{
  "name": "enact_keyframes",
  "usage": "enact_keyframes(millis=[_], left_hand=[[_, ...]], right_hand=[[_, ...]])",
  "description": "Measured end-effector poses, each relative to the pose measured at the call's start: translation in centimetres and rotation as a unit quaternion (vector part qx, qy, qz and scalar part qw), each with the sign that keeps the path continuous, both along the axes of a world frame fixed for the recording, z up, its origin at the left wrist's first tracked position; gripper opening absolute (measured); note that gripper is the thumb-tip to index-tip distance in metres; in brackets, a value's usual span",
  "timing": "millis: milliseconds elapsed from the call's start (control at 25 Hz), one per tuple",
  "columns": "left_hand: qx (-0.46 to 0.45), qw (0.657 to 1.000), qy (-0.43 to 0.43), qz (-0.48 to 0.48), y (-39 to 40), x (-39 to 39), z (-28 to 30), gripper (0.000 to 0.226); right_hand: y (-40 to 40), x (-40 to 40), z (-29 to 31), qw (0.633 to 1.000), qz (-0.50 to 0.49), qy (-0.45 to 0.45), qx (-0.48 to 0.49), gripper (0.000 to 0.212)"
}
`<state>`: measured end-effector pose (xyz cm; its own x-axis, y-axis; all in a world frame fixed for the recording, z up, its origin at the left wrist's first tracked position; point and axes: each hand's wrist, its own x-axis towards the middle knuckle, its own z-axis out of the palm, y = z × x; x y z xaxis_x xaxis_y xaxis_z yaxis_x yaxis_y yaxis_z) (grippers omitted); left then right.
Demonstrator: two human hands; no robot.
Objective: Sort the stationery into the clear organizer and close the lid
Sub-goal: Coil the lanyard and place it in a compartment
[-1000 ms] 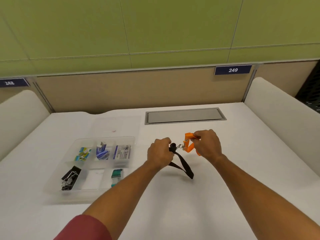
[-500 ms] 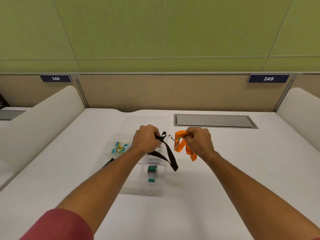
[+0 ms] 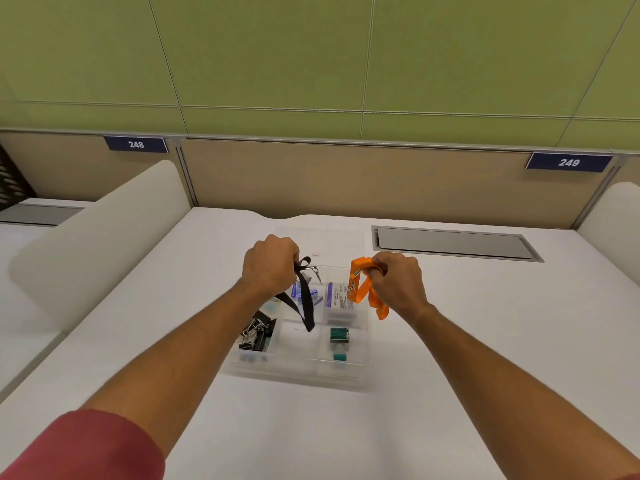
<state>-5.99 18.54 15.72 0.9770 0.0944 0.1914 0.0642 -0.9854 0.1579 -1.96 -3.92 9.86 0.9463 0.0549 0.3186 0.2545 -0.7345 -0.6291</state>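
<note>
A: Clear organizer: item one, lying on the white desk with its lid folded open behind it. Contents?

B: Binder clips are filling the organizer's near-left compartment; a green block is sitting in its near-right one; a white labelled packet is lying in its far-right one; blue pieces are showing in the far middle.

A: Hands?

B: Both are hovering above the organizer. The left hand is gripping a black lanyard, fingers curled round it, its strap dangling over the middle compartments. The right hand is pinching an orange lanyard, which is hanging over the organizer's right edge. The two lanyards are hanging apart.

A: Surroundings?

B: A grey recessed cover is sitting in the desk behind and right of the organizer. White rounded dividers are flanking the desk. Beyond the organizer, a tan panel is carrying number plates 248 and 249, with a green wall rising above.
</note>
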Motion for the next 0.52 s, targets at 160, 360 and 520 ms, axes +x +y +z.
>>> enact_keyframes(millis=[160, 360, 520], left_hand=[[0.043, 0.999, 0.007, -0.03, 0.5, -0.4, -1.6, 0.013], [-0.023, 0.997, 0.041, -0.06, -0.6, -0.4, -5.6, 0.013], [-0.111, 0.99, 0.06, -0.06, -1.1, -0.3, -8.8, 0.013]], right_hand=[[0.9, -0.1, -0.4, 1.0, -0.008, 0.005, -0.002, 0.023], [1.5, -0.3, -1.0, 1.0, -0.023, 0.012, -0.013, 0.024], [1.9, -0.5, -1.2, 0.999, -0.029, 0.014, -0.018, 0.025]])
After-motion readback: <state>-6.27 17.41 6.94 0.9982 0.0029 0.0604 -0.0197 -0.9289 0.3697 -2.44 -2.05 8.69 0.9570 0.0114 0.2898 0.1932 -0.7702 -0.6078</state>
